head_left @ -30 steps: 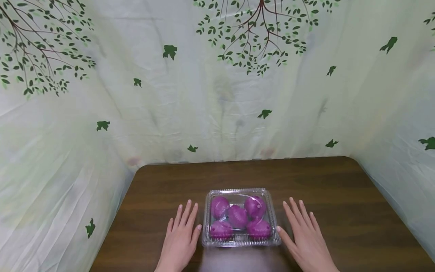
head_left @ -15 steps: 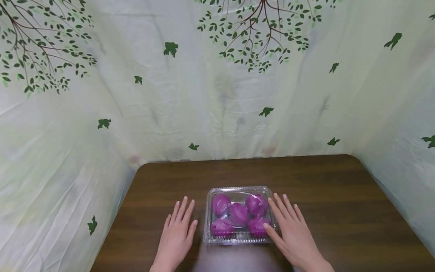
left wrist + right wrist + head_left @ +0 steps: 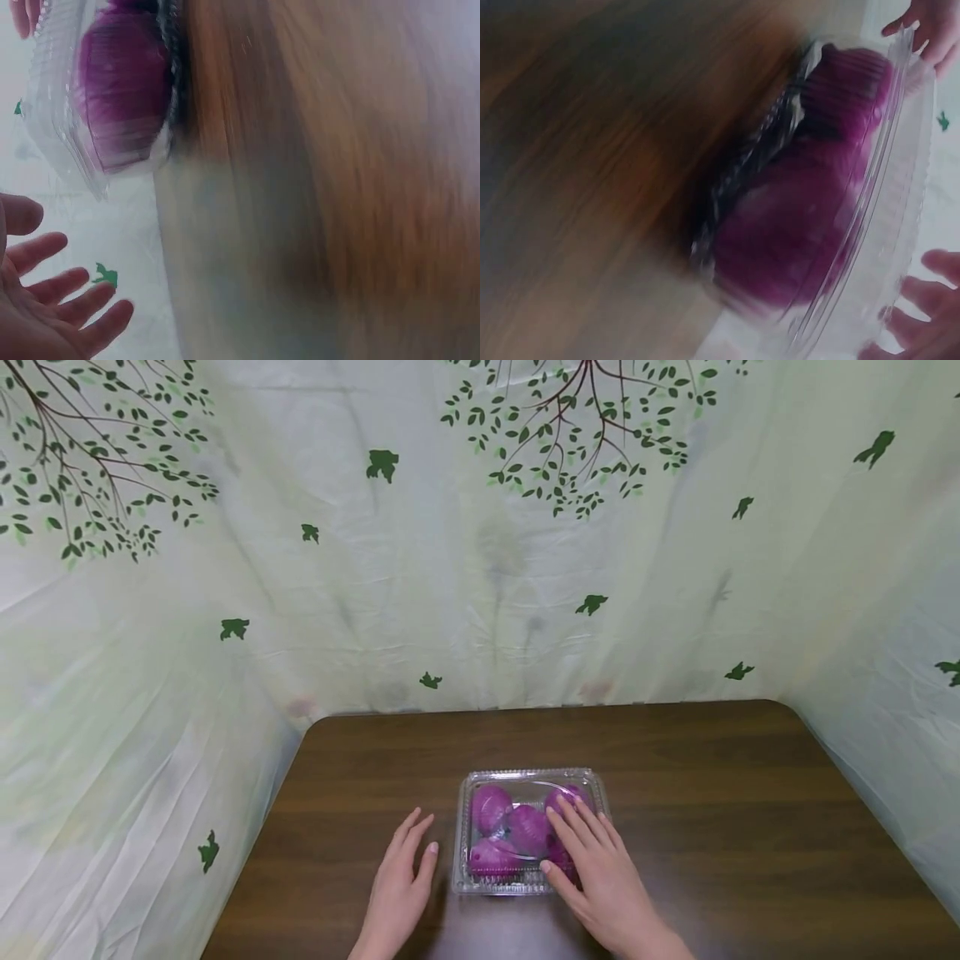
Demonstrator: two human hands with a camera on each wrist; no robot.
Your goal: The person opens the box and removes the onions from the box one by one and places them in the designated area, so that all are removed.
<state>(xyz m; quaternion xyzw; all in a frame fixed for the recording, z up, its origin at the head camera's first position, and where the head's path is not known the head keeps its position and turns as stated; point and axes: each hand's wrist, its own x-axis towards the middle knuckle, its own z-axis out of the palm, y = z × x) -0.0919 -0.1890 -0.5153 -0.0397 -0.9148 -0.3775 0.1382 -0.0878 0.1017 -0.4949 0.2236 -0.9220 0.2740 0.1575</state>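
In the head view, the clear container (image 3: 498, 888) sits between the side edges of the table (image 3: 712, 777), presumably keeping its purple balls (image 3: 529, 829) from rolling; the right hand (image 3: 603, 881), fingers straight, lies over its right side, contact unclear. In the left wrist view, the left hand (image 3: 45, 322), fingers parted, grips nothing. In the right wrist view, the table blurs against a pale backdrop (image 3: 949, 187).

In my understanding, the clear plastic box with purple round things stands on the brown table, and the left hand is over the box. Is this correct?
Not the hand: the head view shows the right hand over the clear plastic box, while the left hand is beside it. The box, with purple round things inside, does stand on the brown table.
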